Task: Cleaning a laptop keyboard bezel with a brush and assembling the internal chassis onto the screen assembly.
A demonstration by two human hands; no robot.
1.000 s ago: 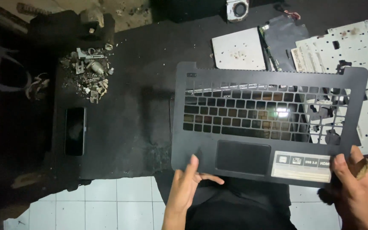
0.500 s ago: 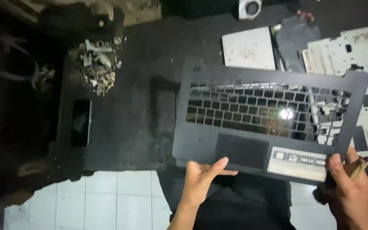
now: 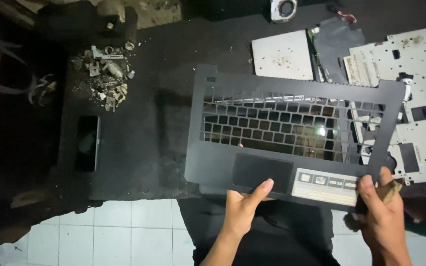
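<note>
A dark grey laptop palmrest frame, with an empty key grid and a touchpad, is held up over a black work surface. My left hand grips its near edge below the touchpad, thumb on top. At the near right corner my right hand pinches the frame beside a pale sticker, and a small tan object is tucked in the same hand. Through the grid openings I see a few dark keys and a bright glint.
A pile of small metal scraps and screws lies at the back left. A dark phone rests on the left. Behind the frame are a white square plate, a dark board, a white metal keyboard backplate and a fan. White floor tiles show below.
The frame has been lifted and tilted slightly toward me. My left hand shifted right along the near edge and closed its grip below the touchpad; my right hand stays at the corner.
</note>
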